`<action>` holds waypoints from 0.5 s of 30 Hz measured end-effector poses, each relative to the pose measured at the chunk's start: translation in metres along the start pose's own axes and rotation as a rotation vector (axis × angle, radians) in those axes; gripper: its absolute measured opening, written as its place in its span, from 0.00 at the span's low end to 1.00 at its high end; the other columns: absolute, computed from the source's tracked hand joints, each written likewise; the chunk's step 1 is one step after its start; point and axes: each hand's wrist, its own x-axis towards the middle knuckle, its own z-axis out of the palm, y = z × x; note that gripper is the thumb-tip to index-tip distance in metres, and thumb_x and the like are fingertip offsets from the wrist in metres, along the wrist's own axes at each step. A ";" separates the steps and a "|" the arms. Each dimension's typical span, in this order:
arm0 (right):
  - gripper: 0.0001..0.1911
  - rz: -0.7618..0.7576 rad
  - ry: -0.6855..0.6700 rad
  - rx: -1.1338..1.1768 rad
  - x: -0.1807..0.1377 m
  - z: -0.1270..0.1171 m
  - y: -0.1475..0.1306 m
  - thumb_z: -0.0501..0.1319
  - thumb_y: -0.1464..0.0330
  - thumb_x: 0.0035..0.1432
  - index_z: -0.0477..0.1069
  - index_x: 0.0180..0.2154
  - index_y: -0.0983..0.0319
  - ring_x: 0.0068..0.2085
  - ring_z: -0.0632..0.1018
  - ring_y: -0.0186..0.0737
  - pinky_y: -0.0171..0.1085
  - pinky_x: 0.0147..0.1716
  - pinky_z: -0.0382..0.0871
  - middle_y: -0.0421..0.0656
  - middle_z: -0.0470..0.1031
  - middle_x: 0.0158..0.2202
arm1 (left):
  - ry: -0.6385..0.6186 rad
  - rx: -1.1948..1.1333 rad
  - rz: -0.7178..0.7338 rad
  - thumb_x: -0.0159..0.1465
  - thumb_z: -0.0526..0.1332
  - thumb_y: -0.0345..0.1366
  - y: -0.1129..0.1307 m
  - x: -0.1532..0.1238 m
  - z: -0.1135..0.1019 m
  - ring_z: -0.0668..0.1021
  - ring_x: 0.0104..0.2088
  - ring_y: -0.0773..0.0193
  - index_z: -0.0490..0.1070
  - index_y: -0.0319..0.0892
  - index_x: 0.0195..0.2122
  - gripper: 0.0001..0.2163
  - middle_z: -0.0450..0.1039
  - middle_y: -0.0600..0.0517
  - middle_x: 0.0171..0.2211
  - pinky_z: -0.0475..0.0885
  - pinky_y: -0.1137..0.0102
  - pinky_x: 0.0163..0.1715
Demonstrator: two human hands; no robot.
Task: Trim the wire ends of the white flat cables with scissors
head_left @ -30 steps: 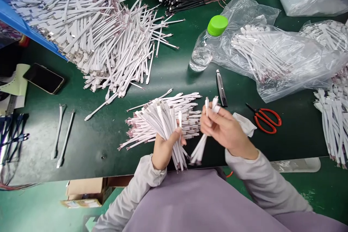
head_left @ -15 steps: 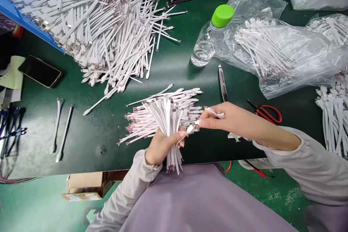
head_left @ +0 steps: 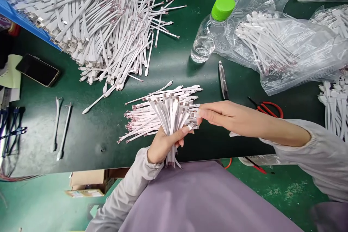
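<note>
Where my left fingers close: a white cable bundle
Right fingers: beside it; their grip I can't tell
Knife: just beyond right fingers

white cables, green cap

You held a bundle of white cables fanned out, plugs pointing away from you, reddish wire ends nearest; beyond it, a loose pile of similar cables lay crosswise
</note>
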 end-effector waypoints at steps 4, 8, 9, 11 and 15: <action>0.21 0.031 -0.034 -0.009 0.001 0.000 0.005 0.56 0.53 0.58 0.67 0.22 0.62 0.23 0.57 0.31 0.33 0.20 0.47 0.37 0.56 0.21 | -0.003 0.017 0.011 0.54 0.67 0.46 0.001 0.000 0.001 0.64 0.18 0.71 0.72 0.38 0.23 0.15 0.65 0.54 0.16 0.61 0.72 0.19; 0.18 0.070 -0.058 0.048 0.003 0.001 0.009 0.60 0.55 0.55 0.68 0.22 0.62 0.23 0.57 0.30 0.32 0.20 0.47 0.37 0.57 0.20 | -0.009 0.053 0.022 0.55 0.67 0.47 -0.003 0.000 -0.001 0.63 0.18 0.71 0.73 0.38 0.25 0.15 0.62 0.56 0.15 0.60 0.72 0.20; 0.18 0.078 -0.063 0.062 0.003 0.001 0.009 0.61 0.56 0.54 0.69 0.22 0.63 0.23 0.57 0.30 0.32 0.20 0.47 0.36 0.58 0.20 | -0.016 0.062 0.024 0.55 0.66 0.47 -0.005 0.000 -0.002 0.63 0.18 0.71 0.74 0.38 0.25 0.15 0.62 0.56 0.15 0.60 0.72 0.20; 0.17 0.093 -0.078 0.074 0.004 0.000 0.010 0.62 0.56 0.53 0.73 0.23 0.63 0.22 0.59 0.30 0.32 0.20 0.47 0.36 0.60 0.20 | -0.033 0.072 0.026 0.56 0.66 0.46 -0.007 0.000 -0.003 0.62 0.18 0.72 0.75 0.38 0.27 0.15 0.63 0.56 0.15 0.59 0.72 0.21; 0.16 0.103 -0.126 0.039 0.006 -0.001 0.013 0.61 0.57 0.53 0.76 0.25 0.62 0.22 0.60 0.30 0.32 0.20 0.47 0.37 0.63 0.20 | -0.075 0.070 0.034 0.56 0.65 0.46 -0.007 0.001 -0.003 0.62 0.17 0.72 0.76 0.37 0.29 0.14 0.61 0.56 0.15 0.58 0.72 0.20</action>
